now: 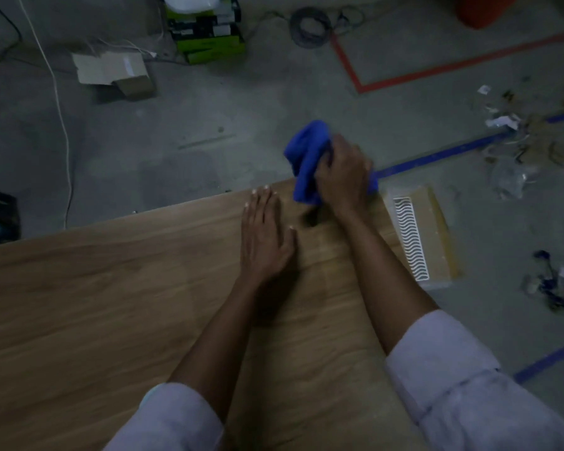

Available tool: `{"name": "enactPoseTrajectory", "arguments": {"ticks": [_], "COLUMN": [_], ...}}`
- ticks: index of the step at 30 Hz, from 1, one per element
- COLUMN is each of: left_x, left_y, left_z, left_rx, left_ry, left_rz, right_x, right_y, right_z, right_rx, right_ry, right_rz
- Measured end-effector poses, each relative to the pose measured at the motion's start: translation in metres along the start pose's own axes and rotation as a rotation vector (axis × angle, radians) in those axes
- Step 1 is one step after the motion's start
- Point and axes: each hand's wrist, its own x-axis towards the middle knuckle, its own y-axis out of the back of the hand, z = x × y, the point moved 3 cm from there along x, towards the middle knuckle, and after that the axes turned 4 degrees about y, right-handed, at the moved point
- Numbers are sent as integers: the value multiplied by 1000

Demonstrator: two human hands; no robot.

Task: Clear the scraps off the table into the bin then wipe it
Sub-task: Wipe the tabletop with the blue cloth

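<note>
Right hand grips a blue cloth at the far corner of the surface; left hand lies flat beside it.

The right hand (344, 177) has its fingers curled round a bunched blue cloth (306, 157), which sticks up past the knuckles and hangs down to the wooden surface (95, 288) under the hand. The left hand (264, 236), just nearer and to the left of it, rests palm down on the wood with fingers straight, holding nothing. Further off to the right of the right hand, scraps (534, 138) lie scattered on the floor. Just right of its wrist, a cardboard box (437, 236) sits on the floor.
</note>
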Motion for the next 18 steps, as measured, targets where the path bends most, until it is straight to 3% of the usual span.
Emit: {"name": "enactPoseTrajectory", "arguments": {"ticks": [2, 3, 7, 11, 18], "left_x": [5, 5, 1, -1, -18], "left_y": [-15, -24, -36, -36, -45], "left_z": [8, 11, 20, 22, 30], "left_rx": [6, 24, 136, 194, 290], "left_ry": [-55, -67, -122, -116, -72], "left_rz": [-5, 10, 78, 50, -19], "right_x": [-28, -39, -31, -17, -102], "right_y": [-24, -32, -30, -13, 30], "right_z": [-3, 7, 57, 93, 107], "right_rx": [-92, -165, -246, -151, -136], "right_ry": [260, 293, 110, -60, -224], "right_rz": [-243, -309, -195, -257, -241]}}
